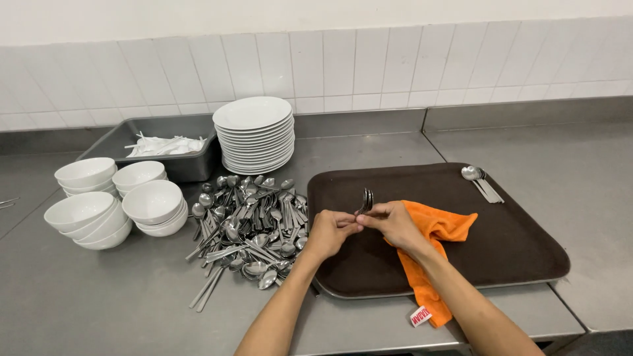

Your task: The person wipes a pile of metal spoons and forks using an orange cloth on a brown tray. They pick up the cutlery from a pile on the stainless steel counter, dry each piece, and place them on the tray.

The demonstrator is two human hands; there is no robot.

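Spoon pile (254, 224) lies left of the tray (514, 257) (plates (254, 135) behind, bowls (115, 204) further left).

A long stainless-steel counter (99, 290) fills most of the view, its dull grey surface showing soft, even light from above. A seam divides it from a second steel section (580, 191) on the right, which sits at a slight angle. Along the back runs a low steel upstand (369, 122) (the same grey as the top). Above it the wall (369, 66) is covered in plain white rectangular tiles set upright in rows, and over the tiles the wall is smooth and painted off-white.
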